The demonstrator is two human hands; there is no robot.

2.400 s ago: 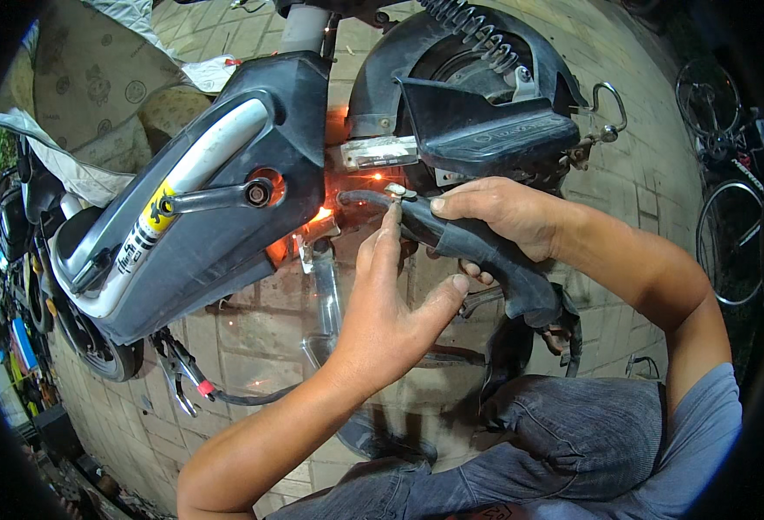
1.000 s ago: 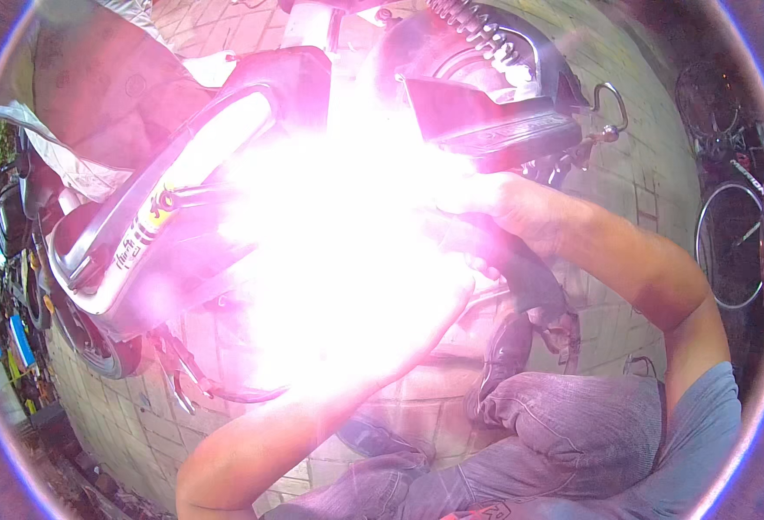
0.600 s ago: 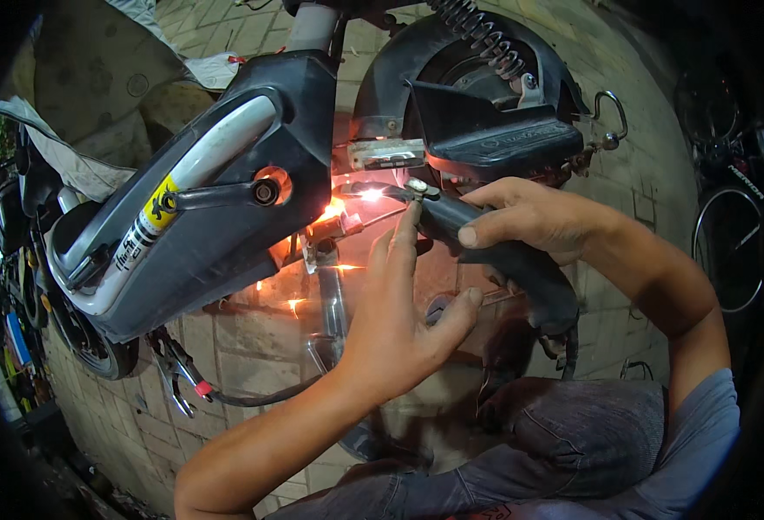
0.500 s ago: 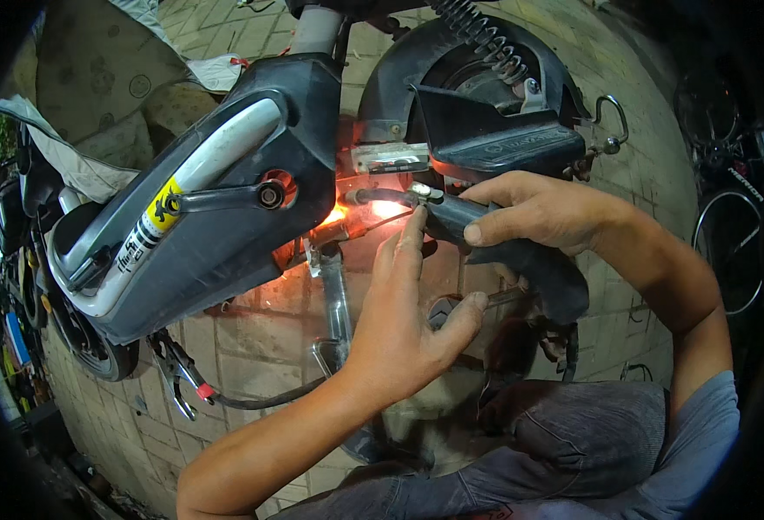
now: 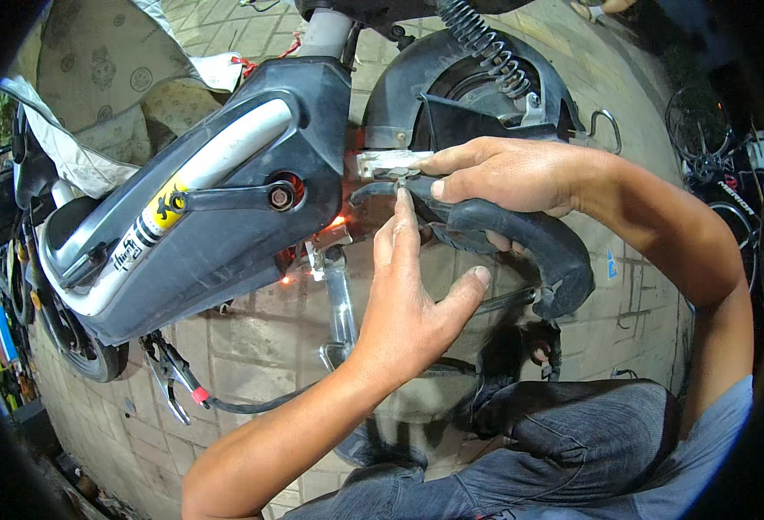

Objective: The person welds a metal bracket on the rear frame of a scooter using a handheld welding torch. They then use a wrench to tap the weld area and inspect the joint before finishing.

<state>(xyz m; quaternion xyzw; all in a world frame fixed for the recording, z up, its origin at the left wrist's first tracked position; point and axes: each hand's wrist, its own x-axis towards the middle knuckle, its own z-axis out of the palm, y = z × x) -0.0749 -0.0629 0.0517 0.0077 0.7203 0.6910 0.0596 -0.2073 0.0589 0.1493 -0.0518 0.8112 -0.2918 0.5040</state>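
My right hand (image 5: 521, 173) is closed around a black welding electrode holder (image 5: 477, 215), whose thick black rear end curves down to the right. Its front lies below a pale metal bracket (image 5: 378, 163) on an electric scooter frame. My left hand (image 5: 412, 286) is open, thumb spread, with its raised forefinger against the small metal tip at the front of the holder. Just left of these fingers a small red-orange glow (image 5: 339, 224) shows on the frame by the scooter's grey and white body (image 5: 217, 234). Most of my right fingers are hidden under the holder.
A metal clamp (image 5: 169, 386) with a red band and black cable lies on the paving at the lower left. Behind the bracket are the rear wheel (image 5: 391, 87) and a coil spring (image 5: 486, 48). A kickstand (image 5: 339, 295) stands below the frame. Bicycles (image 5: 703, 130) are at the right.
The bright glow at the frame has shrunk to small red spots. My right hand has moved up and left and tilted the holder, while my left forefinger stays at its front.
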